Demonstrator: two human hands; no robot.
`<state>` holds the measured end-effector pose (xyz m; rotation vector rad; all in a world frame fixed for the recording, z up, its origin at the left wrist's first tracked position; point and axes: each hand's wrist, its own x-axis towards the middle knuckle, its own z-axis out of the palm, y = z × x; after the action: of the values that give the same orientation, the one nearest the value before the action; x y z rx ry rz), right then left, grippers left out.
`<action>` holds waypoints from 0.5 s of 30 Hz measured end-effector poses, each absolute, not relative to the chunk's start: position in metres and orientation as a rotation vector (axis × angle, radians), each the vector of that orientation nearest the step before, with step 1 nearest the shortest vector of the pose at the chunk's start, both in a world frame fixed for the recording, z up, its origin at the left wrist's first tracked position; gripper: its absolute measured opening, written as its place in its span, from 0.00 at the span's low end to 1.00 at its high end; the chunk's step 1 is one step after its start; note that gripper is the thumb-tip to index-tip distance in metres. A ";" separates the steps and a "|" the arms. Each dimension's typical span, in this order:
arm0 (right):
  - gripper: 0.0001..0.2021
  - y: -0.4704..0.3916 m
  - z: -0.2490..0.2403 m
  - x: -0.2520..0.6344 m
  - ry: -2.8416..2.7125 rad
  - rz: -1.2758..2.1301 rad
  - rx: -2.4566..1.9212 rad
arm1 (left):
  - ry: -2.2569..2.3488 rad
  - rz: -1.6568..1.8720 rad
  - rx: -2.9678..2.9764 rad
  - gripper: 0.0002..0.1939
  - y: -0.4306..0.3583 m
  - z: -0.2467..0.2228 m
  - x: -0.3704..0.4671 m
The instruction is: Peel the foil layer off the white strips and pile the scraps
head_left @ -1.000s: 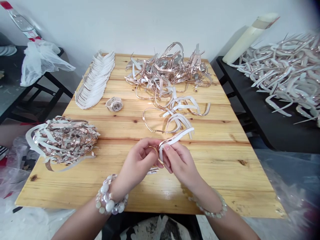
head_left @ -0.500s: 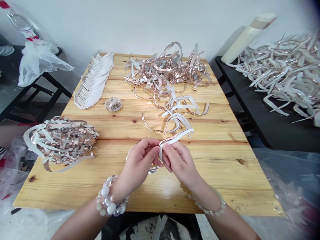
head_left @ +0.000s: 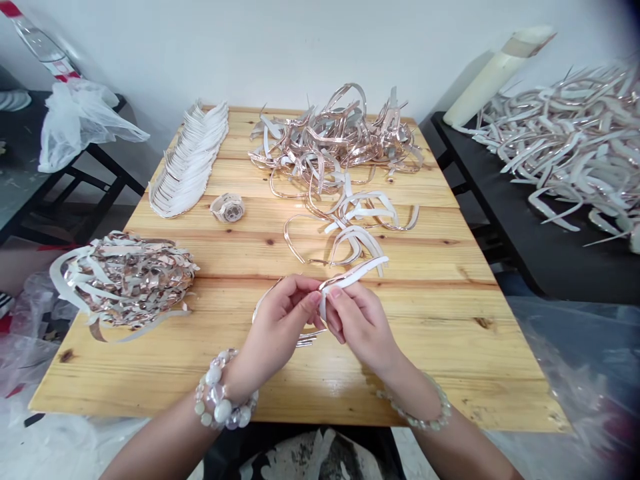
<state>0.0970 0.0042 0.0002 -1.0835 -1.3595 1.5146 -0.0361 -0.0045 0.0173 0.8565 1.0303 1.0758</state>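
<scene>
Near the front middle of the wooden table [head_left: 425,360], both hands meet around a white strip with a rose-gold edge [head_left: 367,268]. My right hand [head_left: 363,327] pinches the strip, whose folded end sticks out to the upper right. My left hand [head_left: 285,320] is closed on the strip's other part, thumb against finger. Under and beside my left hand lie a curved strip and several thin metallic pieces [head_left: 307,339], partly hidden. Just beyond the hands are loose curved strips [head_left: 350,243].
A tangled strip heap [head_left: 335,137] lies at the back, a neat row of white strips [head_left: 193,163] back left, a small roll [head_left: 229,208] near it, a bundle [head_left: 133,280] at left. More strips [head_left: 575,147] cover a black table [head_left: 550,260] at right.
The fingers of my left hand have shifted slightly at the strip, and the lower fingers are drawn in a little. My right hand keeps its pinch.
</scene>
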 end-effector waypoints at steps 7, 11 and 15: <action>0.19 0.006 0.006 0.093 -1.209 1.556 -1.032 | 1.046 1.079 0.813 0.08 -0.006 0.014 -0.034; 0.19 0.006 0.005 0.098 -1.266 1.507 -1.061 | 1.053 1.110 0.832 0.10 -0.005 0.015 -0.038; 0.18 0.013 0.006 0.106 -1.588 1.321 -1.112 | 1.265 1.320 1.044 0.06 -0.001 0.018 -0.051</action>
<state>0.1063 0.0129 0.0060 -1.1117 -1.5877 1.3206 -0.0510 -0.0015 0.0183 1.0439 1.2648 1.3199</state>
